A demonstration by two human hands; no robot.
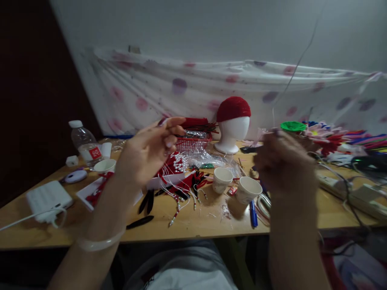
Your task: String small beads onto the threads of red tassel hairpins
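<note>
My left hand (145,151) is raised over the left-middle of the table. Its fingers are half bent and apart, and I see nothing held in them. My right hand (284,161) is raised on the right, closed like a fist and blurred. A thin pale line (274,114) runs upward from just above its fingers; I cannot tell whether it is held. Below and between the hands lie white bead strings (179,162) with loose white cords, black strips (140,222) and red pieces. Two paper cups (223,180) stand near the right hand, a blue pen (253,214) beside them.
A white foam head (233,135) with a red cap (234,109) stands behind a red basket (193,143). At left are a bottle (84,143), a white charger (50,198) and a third cup (105,166). Coloured stems (370,139), cables and a power strip (347,191) lie right.
</note>
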